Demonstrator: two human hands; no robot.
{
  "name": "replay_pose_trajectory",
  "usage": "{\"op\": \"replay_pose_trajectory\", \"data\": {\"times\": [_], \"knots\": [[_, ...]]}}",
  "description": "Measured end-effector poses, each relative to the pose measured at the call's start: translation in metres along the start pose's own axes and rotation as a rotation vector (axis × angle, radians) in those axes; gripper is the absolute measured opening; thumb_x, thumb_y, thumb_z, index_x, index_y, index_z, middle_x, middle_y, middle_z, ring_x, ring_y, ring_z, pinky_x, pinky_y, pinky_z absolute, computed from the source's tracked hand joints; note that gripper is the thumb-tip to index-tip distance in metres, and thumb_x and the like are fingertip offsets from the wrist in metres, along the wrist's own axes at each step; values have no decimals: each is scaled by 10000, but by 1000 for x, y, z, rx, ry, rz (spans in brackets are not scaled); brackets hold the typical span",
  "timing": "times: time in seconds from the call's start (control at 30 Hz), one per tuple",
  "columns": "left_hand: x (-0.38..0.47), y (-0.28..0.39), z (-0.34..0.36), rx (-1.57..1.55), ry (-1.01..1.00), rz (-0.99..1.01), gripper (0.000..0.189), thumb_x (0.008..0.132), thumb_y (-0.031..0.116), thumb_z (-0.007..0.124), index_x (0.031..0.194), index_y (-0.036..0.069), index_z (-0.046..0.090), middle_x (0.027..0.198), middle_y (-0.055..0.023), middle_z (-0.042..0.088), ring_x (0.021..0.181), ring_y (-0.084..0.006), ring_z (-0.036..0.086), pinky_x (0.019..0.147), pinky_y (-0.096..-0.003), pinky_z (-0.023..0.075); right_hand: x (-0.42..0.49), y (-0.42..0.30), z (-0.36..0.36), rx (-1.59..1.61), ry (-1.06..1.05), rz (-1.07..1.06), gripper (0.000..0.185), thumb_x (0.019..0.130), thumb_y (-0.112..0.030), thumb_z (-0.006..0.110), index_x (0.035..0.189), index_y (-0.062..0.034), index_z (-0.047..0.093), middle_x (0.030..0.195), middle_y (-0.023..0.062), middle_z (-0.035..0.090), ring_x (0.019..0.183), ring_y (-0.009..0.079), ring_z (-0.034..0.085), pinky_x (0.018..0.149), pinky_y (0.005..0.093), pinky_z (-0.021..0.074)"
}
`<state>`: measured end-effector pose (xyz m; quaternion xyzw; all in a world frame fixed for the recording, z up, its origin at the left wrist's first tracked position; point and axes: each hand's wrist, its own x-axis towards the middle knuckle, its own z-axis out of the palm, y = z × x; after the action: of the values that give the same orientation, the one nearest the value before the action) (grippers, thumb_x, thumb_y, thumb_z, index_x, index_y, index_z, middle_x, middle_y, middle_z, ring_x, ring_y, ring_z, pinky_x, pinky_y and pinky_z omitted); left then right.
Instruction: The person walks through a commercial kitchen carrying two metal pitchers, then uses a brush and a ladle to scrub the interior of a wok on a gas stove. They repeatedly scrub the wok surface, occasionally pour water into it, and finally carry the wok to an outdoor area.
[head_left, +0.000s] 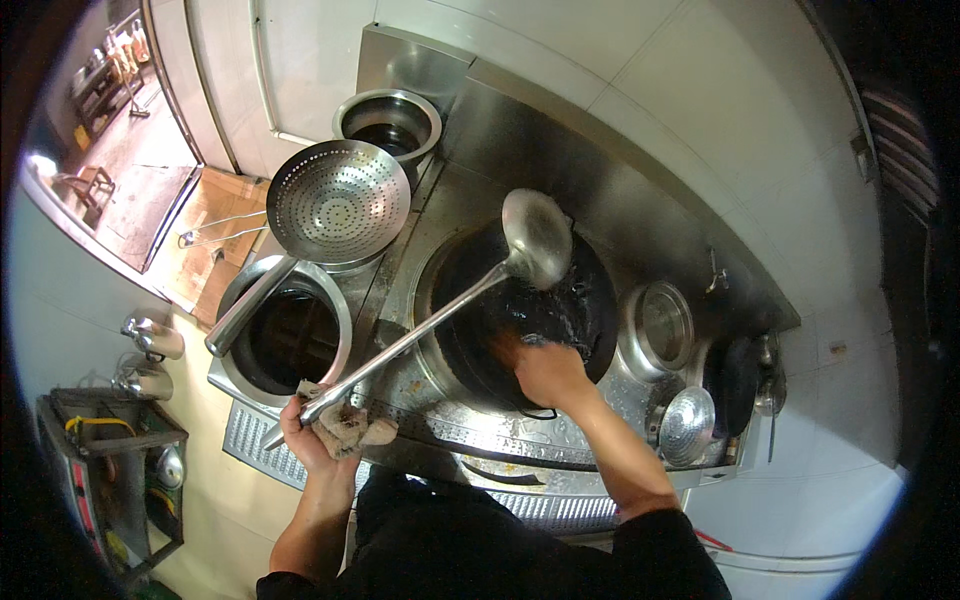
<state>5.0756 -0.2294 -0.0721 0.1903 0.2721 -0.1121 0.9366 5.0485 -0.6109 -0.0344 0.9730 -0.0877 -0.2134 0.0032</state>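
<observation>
My left hand is closed around the handle end of a long metal ladle, together with a worn, stained cloth. The ladle's bowl hangs over the far part of a large black wok on a steel range. Inside the wok, near its front edge, is my right hand, over stirred, splashing liquid. Its fingers are blurred and partly hidden, so whether they hold something is not clear.
Left of the wok, a perforated metal strainer lies beside a steel pot of dark liquid. Another pot stands behind. At right are a round metal container and a smaller perforated strainer. A steel backsplash rises behind.
</observation>
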Motion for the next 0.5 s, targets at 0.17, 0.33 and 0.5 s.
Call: {"op": "replay_pose_trajectory", "data": {"times": [0.17, 0.33, 0.5], "knots": [[5, 1, 5, -11, -49, -5, 446, 918, 456, 592, 1023, 33, 690, 985, -115, 725, 904, -283, 680, 827, -417, 558, 21, 17, 3, 30, 276, 296, 226, 872, -176, 613, 890, -27, 782, 913, 242, 747, 886, 398, 746, 784, 487, 602], [1, 10, 9, -6, -17, 12, 456, 911, 449, 602, 1046, 24, 696, 974, -117, 730, 856, -259, 674, 781, -396, 550, -15, 3, 14, -93, -127, 152, 248, 870, -192, 624, 1036, -68, 762, 963, 246, 748, 897, 381, 752, 786, 489, 606], [-2, 4, 11, 7, -98, -19, 411, 939, 437, 603, 1047, 48, 684, 972, -101, 737, 809, -249, 692, 682, -370, 557, 23, 5, 13, -11, 274, 140, 209, 878, -147, 591, 997, -60, 740, 890, 243, 738, 805, 398, 748, 723, 506, 605]]}}
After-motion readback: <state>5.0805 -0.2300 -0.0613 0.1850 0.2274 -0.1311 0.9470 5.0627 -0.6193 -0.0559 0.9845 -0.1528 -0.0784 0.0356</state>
